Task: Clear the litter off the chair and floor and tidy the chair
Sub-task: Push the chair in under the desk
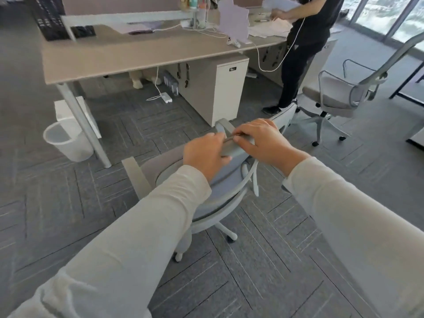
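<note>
- Office floor (pixel 263 260) is grey patterned carpet; no litter visible on the stretch around you, though your sleeves hide a good part of it.
- Desk (pixel 137 53) runs across the back, drawer unit (pixel 220 88) under it, another person (pixel 302 42) standing at its right end beside a second chair (pixel 339 97).
- Your chair (pixel 206 203) sits dead centre, well apart from the desk, backrest toward you. Visible seat edge looks bare; most of the seat is hidden behind the backrest and your arms.
- White bin (pixel 66 141) stands by the desk leg, left of the chair.
- Both hands are on the right armrest (pixel 229 149): left hand (pixel 204 154) closed around its near end, right hand (pixel 261 143) wrapped over the top, fingers curled down.
- Looks like the tidy step. Keep both grips firm, move the armrest square and steady, don't twist it.
- Castors will roll, so brace the chair or it drifts.
</note>
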Available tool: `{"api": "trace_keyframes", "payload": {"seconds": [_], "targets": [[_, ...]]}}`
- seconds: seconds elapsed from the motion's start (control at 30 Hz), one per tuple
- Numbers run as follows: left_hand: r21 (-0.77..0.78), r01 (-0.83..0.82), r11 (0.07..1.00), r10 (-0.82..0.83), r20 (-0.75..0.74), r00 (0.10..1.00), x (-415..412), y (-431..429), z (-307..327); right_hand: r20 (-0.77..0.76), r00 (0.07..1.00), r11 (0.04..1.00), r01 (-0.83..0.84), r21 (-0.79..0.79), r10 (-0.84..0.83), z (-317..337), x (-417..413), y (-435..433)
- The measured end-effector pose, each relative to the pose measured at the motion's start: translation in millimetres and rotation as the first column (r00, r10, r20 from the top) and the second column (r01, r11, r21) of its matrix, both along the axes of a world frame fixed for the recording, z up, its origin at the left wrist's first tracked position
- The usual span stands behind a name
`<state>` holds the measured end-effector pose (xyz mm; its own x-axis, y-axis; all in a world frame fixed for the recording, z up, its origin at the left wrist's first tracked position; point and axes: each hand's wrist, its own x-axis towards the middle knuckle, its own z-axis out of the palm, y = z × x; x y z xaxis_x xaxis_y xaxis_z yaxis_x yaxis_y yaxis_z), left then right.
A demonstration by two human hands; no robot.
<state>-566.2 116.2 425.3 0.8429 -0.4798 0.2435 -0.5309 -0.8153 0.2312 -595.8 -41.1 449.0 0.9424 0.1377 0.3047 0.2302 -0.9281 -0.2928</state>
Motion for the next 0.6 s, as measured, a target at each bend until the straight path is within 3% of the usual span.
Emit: {"api": "trace_keyframes", "payload": {"seconds": [0.1, 0.23, 0.33, 0.47, 0.6], "targets": [[0.026, 0.017, 1.0, -0.019, 0.078, 0.997, 11, 6, -3, -0.022, 0.999, 0.998, -0.031, -0.061, 0.03, -3, 12, -17], [0.057, 0.022, 0.998, -0.032, 0.188, 0.982, 28, 23, -7, -0.039, 0.996, 0.986, 0.068, -0.153, -0.075, -11, 33, -50], [0.037, -0.049, 0.998, 0.038, 0.254, 0.967, 42, 37, -5, -0.04, 0.997, 0.987, 0.058, -0.149, -0.065, -16, 54, -56], [-0.016, -0.076, 0.997, 0.077, 0.339, 0.937, 75, 56, -5, 0.219, 0.974, 0.984, -0.017, -0.175, 0.056, -27, 86, -48], [-0.022, -0.06, 0.998, 0.064, 0.396, 0.916, 119, 64, -6, 0.415, 0.909, 0.993, 0.032, -0.111, 0.017, -39, 126, -39]]}}
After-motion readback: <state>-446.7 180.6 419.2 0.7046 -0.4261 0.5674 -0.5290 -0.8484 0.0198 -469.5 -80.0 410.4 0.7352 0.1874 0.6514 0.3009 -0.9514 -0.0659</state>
